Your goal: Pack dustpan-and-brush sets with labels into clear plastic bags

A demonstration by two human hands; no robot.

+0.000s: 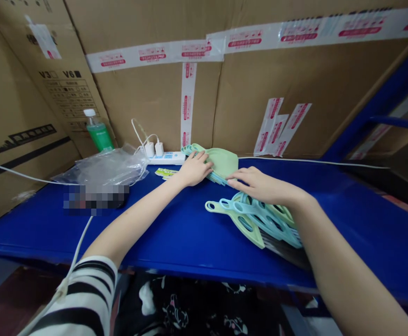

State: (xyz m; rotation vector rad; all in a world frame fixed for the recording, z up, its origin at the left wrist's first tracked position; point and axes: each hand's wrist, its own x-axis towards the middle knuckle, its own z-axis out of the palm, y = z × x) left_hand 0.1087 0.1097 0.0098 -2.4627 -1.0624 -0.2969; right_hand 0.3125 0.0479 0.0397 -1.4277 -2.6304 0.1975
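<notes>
In the head view, the left hand [192, 169] lies over the handle end of a stack of flat pale green and blue plastic pieces [223, 162], at the back of the blue worktop [176, 233]. Its fingers are bent loosely and cover part of the handles; whether they grip anything, I cannot tell. The right hand [263, 185] has its fingers loosely outstretched and released, tips at the stack's near right edge; contact is unclear. Only the stack's top green piece shows fully enough to read its shape; those beneath show as edges.

Nearer, a second pile of green and blue looped handles [256, 215] is partly hidden by the right wrist and forearm, its dark far ends blurred. At left, a crumpled clear bag [109, 165] hides the base of a green bottle [100, 133], and a dark object [99, 198] is pixelated beyond recognition. The striped left sleeve [85, 289] is cut off below.
</notes>
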